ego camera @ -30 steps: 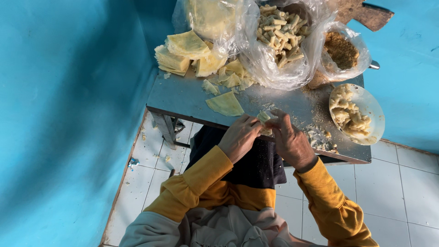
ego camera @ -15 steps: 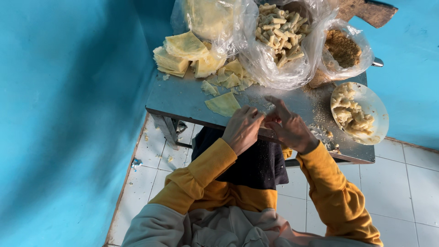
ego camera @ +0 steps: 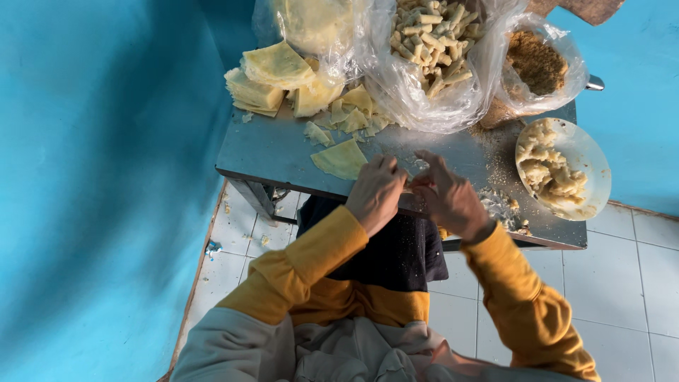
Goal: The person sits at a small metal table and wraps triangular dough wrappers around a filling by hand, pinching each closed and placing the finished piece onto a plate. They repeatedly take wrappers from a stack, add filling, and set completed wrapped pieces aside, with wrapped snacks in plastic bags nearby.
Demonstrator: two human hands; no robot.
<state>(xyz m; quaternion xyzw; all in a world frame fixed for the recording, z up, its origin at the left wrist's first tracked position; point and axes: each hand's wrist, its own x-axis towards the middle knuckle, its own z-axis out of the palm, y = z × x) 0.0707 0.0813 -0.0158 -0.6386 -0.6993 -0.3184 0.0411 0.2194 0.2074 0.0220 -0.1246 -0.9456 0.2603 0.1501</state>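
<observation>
My left hand (ego camera: pixel 376 192) and my right hand (ego camera: pixel 447 198) meet over the near edge of a grey metal table (ego camera: pixel 276 152), fingertips pinched together on a small piece of food that is mostly hidden by the fingers. Both arms wear yellow sleeves. Just left of my left hand lies a triangular yellow wrapper sheet (ego camera: pixel 341 158). A white bowl of pale lumpy filling (ego camera: pixel 559 170) stands right of my right hand.
Stacks of yellow wrappers (ego camera: pixel 272 78) sit at the table's far left. A clear bag of pale rolled sticks (ego camera: pixel 431 35) and a bag of brown crumbs (ego camera: pixel 537 62) stand behind. Crumbs (ego camera: pixel 498 205) litter the table. Blue walls surround; white floor tiles (ego camera: pixel 622 283) lie below.
Both hands have shifted slightly forward over the table edge and drawn closer, fingertips now pinched together on the small piece. The view has moved a little.
</observation>
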